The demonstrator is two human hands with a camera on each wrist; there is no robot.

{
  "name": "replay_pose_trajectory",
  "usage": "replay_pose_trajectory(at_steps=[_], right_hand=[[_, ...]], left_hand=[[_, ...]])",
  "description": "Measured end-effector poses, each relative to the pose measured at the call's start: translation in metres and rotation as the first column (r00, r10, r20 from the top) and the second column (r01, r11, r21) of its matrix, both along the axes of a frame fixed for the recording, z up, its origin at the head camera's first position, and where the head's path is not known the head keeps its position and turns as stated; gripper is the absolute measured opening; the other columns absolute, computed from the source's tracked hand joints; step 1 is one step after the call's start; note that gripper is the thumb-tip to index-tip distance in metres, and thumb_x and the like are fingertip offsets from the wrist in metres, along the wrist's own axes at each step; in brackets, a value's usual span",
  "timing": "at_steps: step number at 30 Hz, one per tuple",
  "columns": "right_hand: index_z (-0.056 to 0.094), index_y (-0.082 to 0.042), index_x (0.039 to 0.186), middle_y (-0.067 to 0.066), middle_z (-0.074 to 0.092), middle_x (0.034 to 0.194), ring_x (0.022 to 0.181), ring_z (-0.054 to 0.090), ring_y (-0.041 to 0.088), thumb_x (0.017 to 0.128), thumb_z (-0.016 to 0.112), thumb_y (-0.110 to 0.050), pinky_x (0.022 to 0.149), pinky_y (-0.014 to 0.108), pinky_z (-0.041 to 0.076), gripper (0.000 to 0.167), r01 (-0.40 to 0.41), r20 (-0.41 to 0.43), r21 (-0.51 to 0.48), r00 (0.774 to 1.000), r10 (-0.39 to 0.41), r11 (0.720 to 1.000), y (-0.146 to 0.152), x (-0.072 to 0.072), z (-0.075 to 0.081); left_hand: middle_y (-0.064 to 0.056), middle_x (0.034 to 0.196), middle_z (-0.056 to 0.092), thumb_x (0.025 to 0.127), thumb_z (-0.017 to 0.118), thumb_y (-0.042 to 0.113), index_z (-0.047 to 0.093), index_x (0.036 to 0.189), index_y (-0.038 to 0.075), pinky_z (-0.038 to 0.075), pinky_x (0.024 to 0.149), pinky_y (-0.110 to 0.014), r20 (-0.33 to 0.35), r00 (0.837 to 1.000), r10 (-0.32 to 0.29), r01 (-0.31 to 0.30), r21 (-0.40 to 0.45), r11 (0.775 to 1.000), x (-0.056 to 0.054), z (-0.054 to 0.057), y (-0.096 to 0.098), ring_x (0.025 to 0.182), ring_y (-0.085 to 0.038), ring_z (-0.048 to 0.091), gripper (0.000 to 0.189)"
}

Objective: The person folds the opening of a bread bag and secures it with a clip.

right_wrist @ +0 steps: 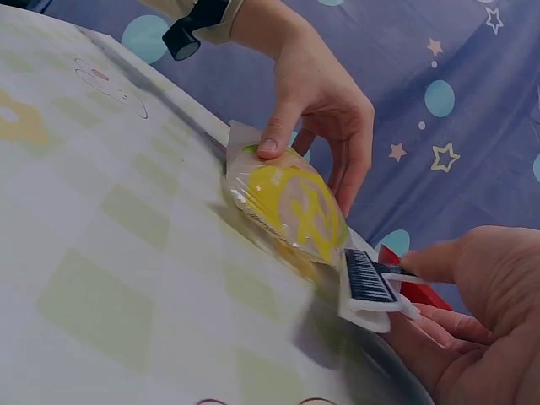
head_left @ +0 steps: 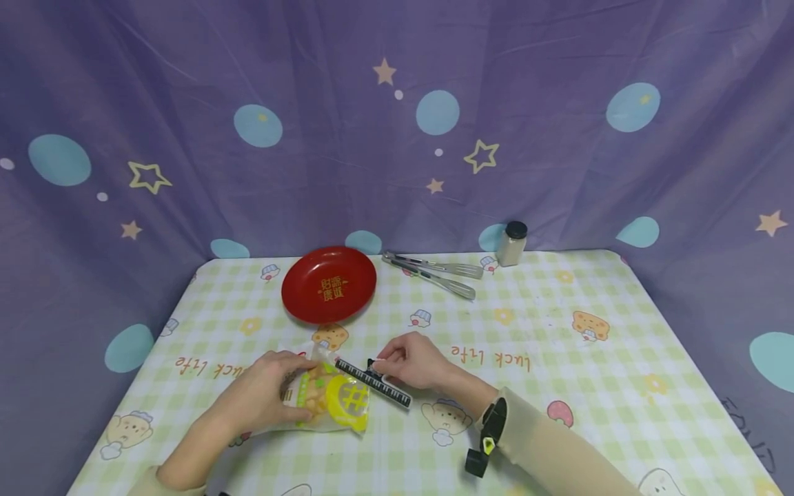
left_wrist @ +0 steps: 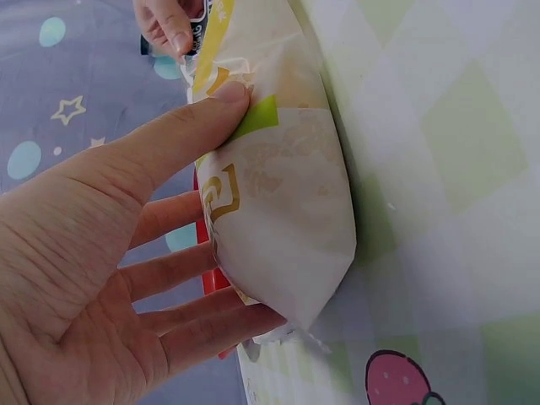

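Note:
My left hand (head_left: 265, 389) grips a clear snack bag (head_left: 319, 399) with yellow and green print and pale pieces inside. In the left wrist view the thumb lies over the bag (left_wrist: 287, 194) and the fingers go round its other side. My right hand (head_left: 417, 362) pinches the handle of a long clip (head_left: 373, 383) with a piano-key pattern. Seen from the right wrist, the clip (right_wrist: 369, 278) is at the bag's end (right_wrist: 291, 202), its jaws slightly apart. Whether the bag's edge lies between those jaws I cannot tell.
A red plate (head_left: 329, 285) with gold characters lies behind the bag. Metal tongs (head_left: 434, 270) rest to its right, and a black-lidded jar (head_left: 513, 244) stands at the back edge. A checked cloth (head_left: 558, 386) covers the table; a purple curtain (head_left: 347, 186) hangs behind.

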State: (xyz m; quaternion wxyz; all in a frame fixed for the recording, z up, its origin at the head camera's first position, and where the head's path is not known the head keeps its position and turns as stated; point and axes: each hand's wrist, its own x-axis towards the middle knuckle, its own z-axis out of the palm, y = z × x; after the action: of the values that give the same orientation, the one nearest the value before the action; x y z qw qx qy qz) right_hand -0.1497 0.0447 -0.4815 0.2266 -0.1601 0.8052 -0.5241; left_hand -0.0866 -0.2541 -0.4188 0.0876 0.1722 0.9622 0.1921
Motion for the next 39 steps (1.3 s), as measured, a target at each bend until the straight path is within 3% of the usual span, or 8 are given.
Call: replay_pose_trajectory(at_steps=[7,15,26,39], right_hand=[[0.081,-0.009,0.104,-0.002,0.079,0.075,0.064,0.073,0.012,0.088,0.088,-0.027,0.066,0.021,0.053,0.025,0.0,0.013,0.017,1.0,0.0,1.0,-0.004,-0.002,0.004],[0.081,-0.013,0.094,0.004,0.074,0.067,0.056,0.065,0.01,0.089,0.087,-0.028,0.056,0.021,0.044,0.017,0.013,-0.02,0.064,1.0,-0.012,0.998,-0.009,-0.001,0.007],[0.081,-0.015,0.09,0.004,0.075,0.067,0.06,0.07,0.013,0.09,0.086,-0.029,0.057,0.021,0.043,0.015,-0.01,-0.031,0.069,0.999,0.012,0.998,-0.012,-0.005,0.008],[0.08,-0.012,0.09,0.003,0.075,0.068,0.061,0.073,0.015,0.089,0.087,-0.028,0.057,0.022,0.046,0.017,-0.004,0.012,0.031,1.0,0.003,1.0,-0.017,-0.01,0.004]], left_hand=[[0.0,0.129,0.074,0.067,0.101,0.037,0.074,0.13,0.019,0.053,0.111,-0.057,-0.005,1.0,-0.007,0.007,0.004,1.0,0.0,0.0,0.0,0.123,-0.028,0.066,0.071],[0.0,0.13,0.075,0.066,0.102,0.037,0.075,0.13,0.019,0.052,0.111,-0.057,-0.014,1.0,-0.006,0.006,0.006,1.0,0.0,-0.002,0.0,0.125,-0.029,0.066,0.072],[-0.001,0.13,0.074,0.066,0.102,0.037,0.074,0.13,0.02,0.052,0.112,-0.057,-0.011,1.0,-0.005,0.005,-0.005,1.0,-0.001,-0.001,0.001,0.125,-0.029,0.066,0.071],[-0.003,0.133,0.073,0.067,0.101,0.037,0.074,0.131,0.019,0.051,0.113,-0.058,0.014,1.0,0.007,-0.007,-0.006,1.0,-0.001,-0.001,0.001,0.128,-0.031,0.065,0.072]])
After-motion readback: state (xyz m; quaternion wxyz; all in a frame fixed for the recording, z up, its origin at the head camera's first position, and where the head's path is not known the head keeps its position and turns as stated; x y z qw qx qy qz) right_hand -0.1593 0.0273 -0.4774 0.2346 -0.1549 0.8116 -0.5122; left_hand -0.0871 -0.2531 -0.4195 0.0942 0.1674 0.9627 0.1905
